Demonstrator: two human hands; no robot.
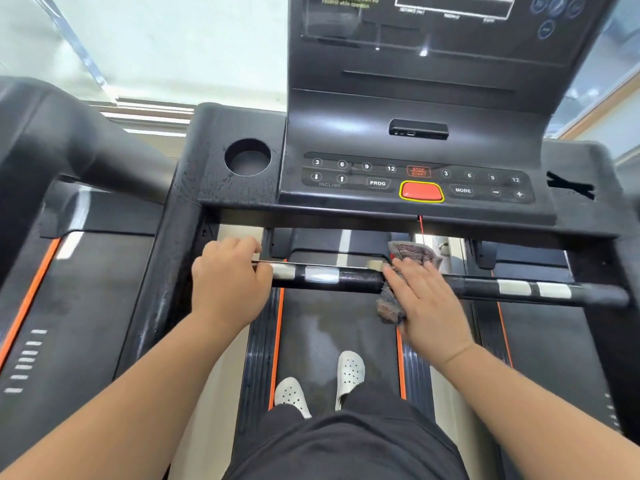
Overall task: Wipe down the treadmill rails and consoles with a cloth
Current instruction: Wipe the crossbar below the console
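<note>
- Bright windows stand behind a black treadmill console (415, 181).
- The left hand (230, 278) curls round the black horizontal handlebar (353, 280) near its left end.
- The right hand (427, 303) lies flat, fingers straight, pressing a crumpled reddish-grey cloth (414, 252) onto the handlebar's middle.
- The cloth looks light and limp, so it is probably best bunched under the palm.

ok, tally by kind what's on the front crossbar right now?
On the crossbar:
Hands: 2 (left hand grips it, right hand presses the cloth on it)
Cloth: 1
Silver pads: 4 visible
Total: 7
</note>
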